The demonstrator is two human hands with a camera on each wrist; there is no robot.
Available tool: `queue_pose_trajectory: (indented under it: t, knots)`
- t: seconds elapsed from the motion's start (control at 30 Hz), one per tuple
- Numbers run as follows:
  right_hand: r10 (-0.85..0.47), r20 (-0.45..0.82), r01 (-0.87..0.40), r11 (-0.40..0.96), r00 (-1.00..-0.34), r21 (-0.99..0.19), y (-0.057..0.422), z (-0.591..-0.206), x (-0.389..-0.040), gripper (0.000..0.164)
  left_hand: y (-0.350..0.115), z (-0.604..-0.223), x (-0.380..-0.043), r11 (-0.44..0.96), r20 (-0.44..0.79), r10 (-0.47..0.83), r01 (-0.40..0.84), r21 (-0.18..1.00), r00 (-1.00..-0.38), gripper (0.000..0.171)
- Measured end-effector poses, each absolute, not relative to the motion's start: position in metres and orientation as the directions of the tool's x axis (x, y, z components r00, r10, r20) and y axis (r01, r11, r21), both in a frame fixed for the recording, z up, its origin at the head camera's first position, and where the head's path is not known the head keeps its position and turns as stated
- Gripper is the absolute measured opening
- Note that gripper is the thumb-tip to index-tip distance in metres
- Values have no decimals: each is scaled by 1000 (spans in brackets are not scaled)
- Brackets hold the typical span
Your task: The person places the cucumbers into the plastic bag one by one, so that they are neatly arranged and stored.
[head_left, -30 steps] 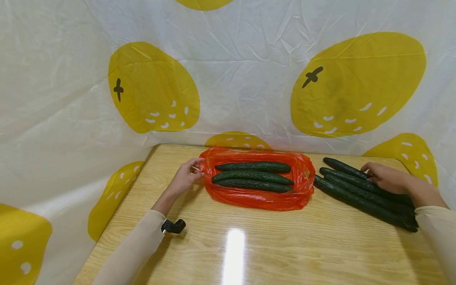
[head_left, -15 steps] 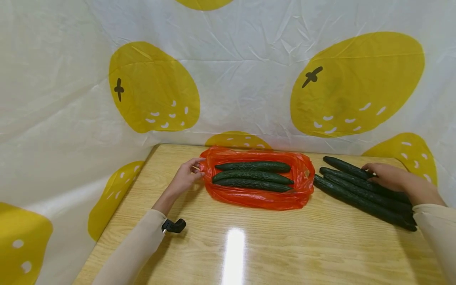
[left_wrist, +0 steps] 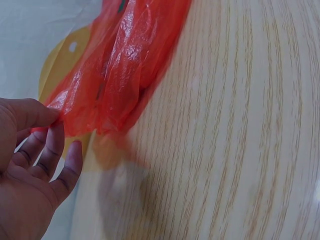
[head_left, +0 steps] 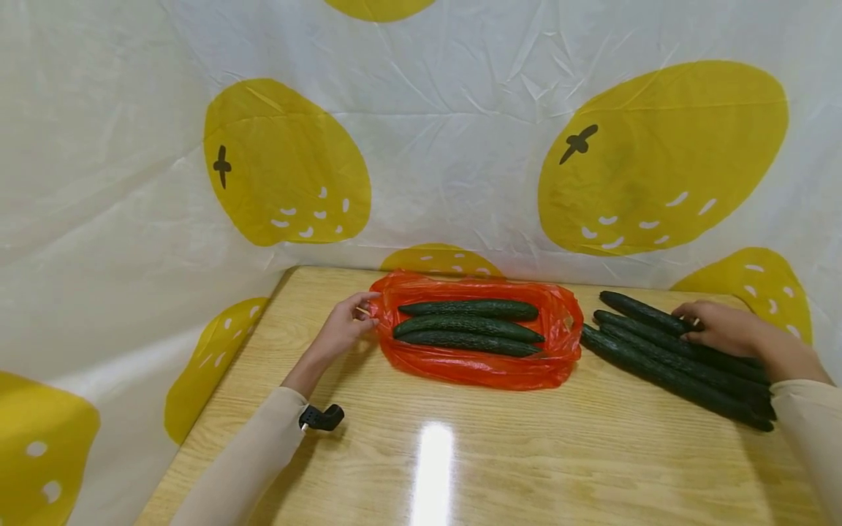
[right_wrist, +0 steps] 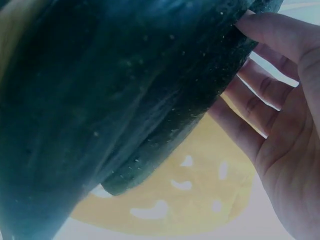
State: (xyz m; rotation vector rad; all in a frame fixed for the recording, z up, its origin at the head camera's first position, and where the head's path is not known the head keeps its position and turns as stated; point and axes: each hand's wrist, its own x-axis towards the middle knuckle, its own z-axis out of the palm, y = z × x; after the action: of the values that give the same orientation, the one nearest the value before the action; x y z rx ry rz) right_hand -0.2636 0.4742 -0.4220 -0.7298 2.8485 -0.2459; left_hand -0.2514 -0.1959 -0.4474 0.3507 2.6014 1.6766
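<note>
A red plastic bag [head_left: 473,371] lies spread with its mouth up and three dark green cucumbers [head_left: 468,326] side by side in it. At its left end, my left hand [head_left: 342,321] pinches the bag's edge between thumb and fingers; the left wrist view shows the thin film [left_wrist: 122,65] caught there. To the right of the bag is a pile of several loose cucumbers [head_left: 664,372]. My right hand [head_left: 723,326] grips the farthest cucumber [head_left: 634,310], thumb on one side and fingers on the other, as the right wrist view shows with the cucumber [right_wrist: 185,115] up close.
All of it rests on a light wooden table [head_left: 526,453]. A white curtain [head_left: 454,183] with yellow fruit prints hangs behind and along the left edge. A black device [head_left: 321,417] sits at the left wrist.
</note>
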Motion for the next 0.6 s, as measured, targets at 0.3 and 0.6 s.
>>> queue_pose_trajectory:
  t: [0.3,0.6]
  knots:
    - [-490,-69,-472,863,-869,-178,469,-414,-258,37,-197,-446,-251,398,98,198,171,901,-975,50]
    - [-497,23,-490,846,-868,-212,454,-399,-249,38,-195,-448,-252,388,92,202,166,907,-975,49]
